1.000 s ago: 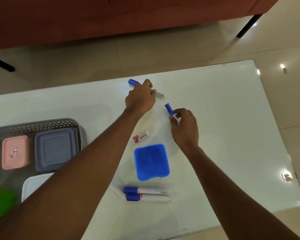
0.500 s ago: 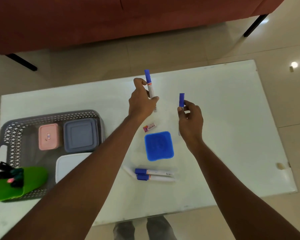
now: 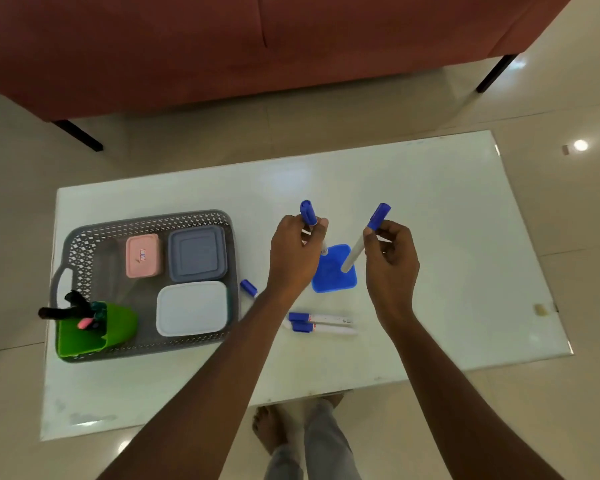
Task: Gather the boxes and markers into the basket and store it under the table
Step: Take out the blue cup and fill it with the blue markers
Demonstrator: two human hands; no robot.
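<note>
My left hand [image 3: 293, 252] grips a blue-capped white marker [image 3: 308, 213] upright above the table. My right hand [image 3: 392, 258] holds a second blue-capped marker [image 3: 378, 218], tilted, its white barrel pointing down over a small blue box [image 3: 336, 275]. Two more markers [image 3: 321, 322] lie side by side near the table's front. Another marker [image 3: 249, 288] lies beside the grey basket [image 3: 146, 223], partly hidden by my left forearm. The basket on the left holds a pink box [image 3: 143, 255], a grey-blue box [image 3: 197, 252], a white box [image 3: 191, 308] and a green holder [image 3: 94, 332] with pens.
The white glass table [image 3: 447, 220] has bare surface on its right half. A small beige bit [image 3: 540, 309] lies near the right edge. A red sofa [image 3: 257, 39] with black legs stands beyond the table. My feet [image 3: 274, 431] are below the front edge.
Both hands have lifted their markers off the table and drawn back toward me, over the blue box. The view has pulled back, showing the whole basket.
</note>
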